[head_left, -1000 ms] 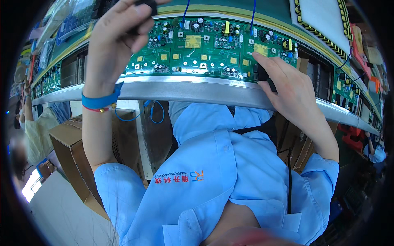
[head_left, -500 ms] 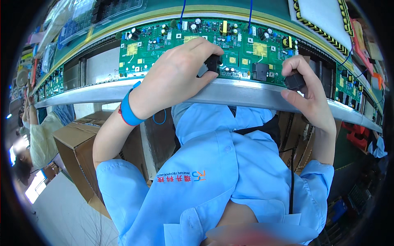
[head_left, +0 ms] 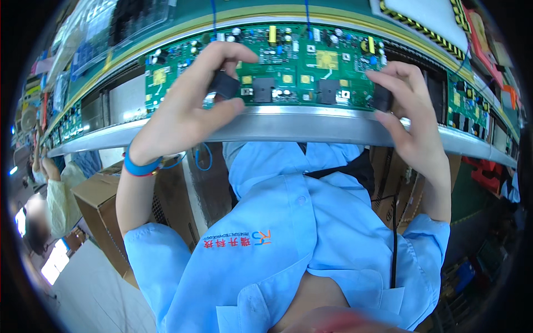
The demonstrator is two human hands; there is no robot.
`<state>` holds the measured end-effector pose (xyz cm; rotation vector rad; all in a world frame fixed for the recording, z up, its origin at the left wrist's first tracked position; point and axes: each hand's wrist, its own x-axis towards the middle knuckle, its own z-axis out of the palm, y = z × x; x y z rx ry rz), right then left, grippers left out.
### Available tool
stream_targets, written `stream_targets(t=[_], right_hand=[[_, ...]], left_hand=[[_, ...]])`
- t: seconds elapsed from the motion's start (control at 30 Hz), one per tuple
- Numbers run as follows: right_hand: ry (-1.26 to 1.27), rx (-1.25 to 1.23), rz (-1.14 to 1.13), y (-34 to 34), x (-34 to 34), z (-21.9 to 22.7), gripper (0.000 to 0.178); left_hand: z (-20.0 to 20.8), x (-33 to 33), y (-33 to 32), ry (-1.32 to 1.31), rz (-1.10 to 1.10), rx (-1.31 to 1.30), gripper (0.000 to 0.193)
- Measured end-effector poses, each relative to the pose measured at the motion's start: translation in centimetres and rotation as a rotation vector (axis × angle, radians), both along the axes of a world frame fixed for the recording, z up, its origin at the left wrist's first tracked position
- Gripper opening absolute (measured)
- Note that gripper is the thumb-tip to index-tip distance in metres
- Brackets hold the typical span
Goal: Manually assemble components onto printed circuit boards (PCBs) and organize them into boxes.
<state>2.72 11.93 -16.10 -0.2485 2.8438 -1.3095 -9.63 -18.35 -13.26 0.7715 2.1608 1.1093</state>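
Observation:
A long green circuit board (head_left: pixel 283 95) lies in a metal-edged track in front of me. Two black box-shaped components, one left of centre (head_left: pixel 264 90) and one to its right (head_left: pixel 328 91), stand on its near side. My left hand (head_left: pixel 186 108) is over the board's left part, its fingers curled around another black box-shaped component (head_left: pixel 225 86); index finger and thumb tips are apart. Over the board's right end, my right hand (head_left: pixel 411 102) has a similar black component (head_left: pixel 382 98) between thumb and fingers. Whether that one touches the board, I cannot tell.
A grey metal rail (head_left: pixel 288 125) runs along the near edge. More boards (head_left: pixel 469 108) sit farther along the track. Beyond it are a clear plastic tray (head_left: pixel 141 22) and a white foam sheet (head_left: pixel 425 16). Cardboard boxes (head_left: pixel 100 200) stand below; another person's arm shows far left.
The board appears farther left in view. My left hand has moved left, away from a black component now standing on the board. My right hand brought its component from the rail over the board.

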Motion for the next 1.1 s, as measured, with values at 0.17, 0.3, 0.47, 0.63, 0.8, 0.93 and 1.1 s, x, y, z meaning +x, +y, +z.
stream_targets(t=[0.17,0.3,0.47,0.63,0.8,0.93,1.1], right_hand=[[0.150,0.360,0.040,-1.1,-0.7,-0.4,0.059],[0.289,0.556,0.067,-2.0,-1.0,-0.3,0.059],[0.207,0.761,0.079,-3.3,-1.0,0.4,0.071],[0.201,0.819,0.117,-3.5,-1.6,1.1,0.069],[0.146,0.808,0.127,-3.5,-1.7,1.2,0.067],[0.208,0.732,0.113,-2.5,-1.4,0.7,0.055],[0.165,0.573,0.014,-2.1,-0.6,0.1,0.050]], left_hand=[[-1.6,0.0,-1.0,-0.224,0.133,0.286,0.064],[-1.7,-0.5,-2.0,-0.280,0.193,0.296,0.068],[-2.4,-0.5,-3.2,0.006,0.129,0.196,0.055],[-2.3,-0.1,-3.4,0.235,0.105,0.102,0.052],[-2.7,0.3,-3.2,0.509,-0.004,-0.060,0.048],[-2.7,0.0,-3.1,0.754,-0.145,-0.156,0.045],[-1.9,0.2,-2.2,0.752,-0.186,-0.252,0.044]])
